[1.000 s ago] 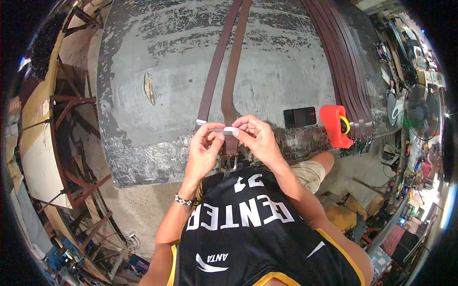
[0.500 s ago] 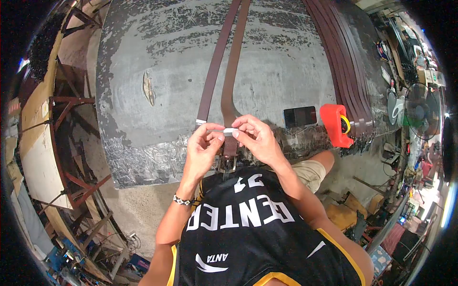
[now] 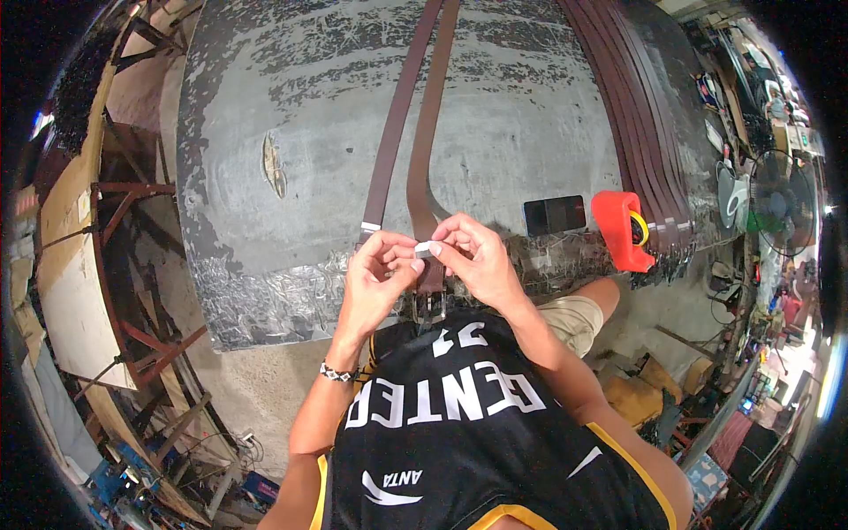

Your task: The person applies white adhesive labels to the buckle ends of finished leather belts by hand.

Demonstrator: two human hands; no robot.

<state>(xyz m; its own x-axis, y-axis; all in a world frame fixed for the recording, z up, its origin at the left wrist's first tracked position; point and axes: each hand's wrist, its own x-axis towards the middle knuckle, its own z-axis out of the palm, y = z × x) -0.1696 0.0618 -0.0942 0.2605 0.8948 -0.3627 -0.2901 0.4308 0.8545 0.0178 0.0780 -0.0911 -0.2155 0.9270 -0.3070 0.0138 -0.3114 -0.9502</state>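
Note:
A brown belt (image 3: 426, 159) runs down the table toward me, its buckle (image 3: 430, 306) hanging at the near edge by my shirt. Across it, just above the buckle end, sits a small white strip (image 3: 426, 249). My left hand (image 3: 380, 281) pinches the left side of the strip and belt between thumb and fingers. From the other side, my right hand (image 3: 480, 267) grips the strip with thumb and fingertips. Whether the strip goes fully around the belt is hidden. A second belt (image 3: 397, 146), with a white band near its end, lies just left.
Several dark brown belts (image 3: 632, 124) lie side by side along the table's right. Before them stand a red tape dispenser (image 3: 609, 231) with a yellow roll and a black phone (image 3: 555, 215). A fan (image 3: 784, 203) is at far right; a wooden-topped metal frame (image 3: 84, 283) stands left.
My left fingers have shifted slightly right, closer to my right hand. The white strip now shows shorter and tilted between my fingertips. The rest stays in place.

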